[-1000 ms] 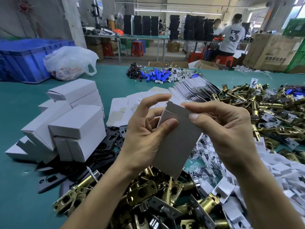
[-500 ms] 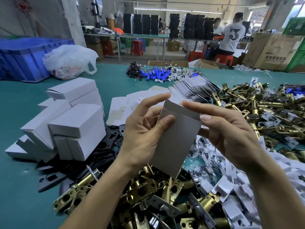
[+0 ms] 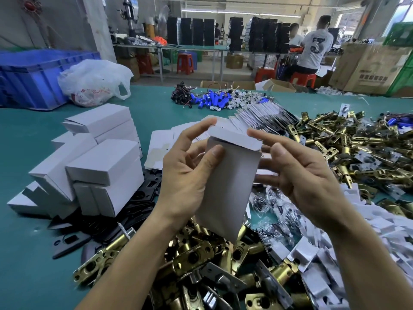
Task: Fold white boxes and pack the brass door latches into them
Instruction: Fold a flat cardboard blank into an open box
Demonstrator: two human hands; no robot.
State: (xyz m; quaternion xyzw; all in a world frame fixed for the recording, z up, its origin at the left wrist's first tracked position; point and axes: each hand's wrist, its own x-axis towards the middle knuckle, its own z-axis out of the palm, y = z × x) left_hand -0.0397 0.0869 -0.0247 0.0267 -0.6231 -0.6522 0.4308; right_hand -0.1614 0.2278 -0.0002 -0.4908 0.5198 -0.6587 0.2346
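Grip: left hand [image 3: 185, 175] pinches the white box [image 3: 228, 186] near its upper left edge, with the thumb flat on the front face, the other fingers behind and the index reaching up past the top corner. Right hand [image 3: 306, 175] is spread, fingers nearly straight, gripping nothing. Its index tip lies at the right end of the top flap [image 3: 234, 137]; the thumb is just beside the box's right edge, can't tell if it touches. Box is in the air, upright with a slight lean, centred over the table, bottom corner just above the near latch heap. It looks squared into a tube, flap bent at its crease but not tucked. Bottom end can't be read from here

Step, my read: closing one end of the box, with nothing packed in it that I can see. Next move calls for the right index to push the flap down and tuck its lip inside while the left holds the tube square, then one latch picked up

Around: brass door latches [image 3: 194, 253] heaped at 6 o'clock, with a second heap from 2 to 3 o'clock. Finished boxes [image 3: 105, 162] stacked at 9 o'clock, black plates [image 3: 143, 198] beside and under them. Flat blanks [image 3: 263, 117] fanned at 12 o'clock. Bagged parts [image 3: 277, 211] at 5 o'clock, white inserts [image 3: 380, 224] at 4 o'clock. All on the green table [image 3: 26, 253]
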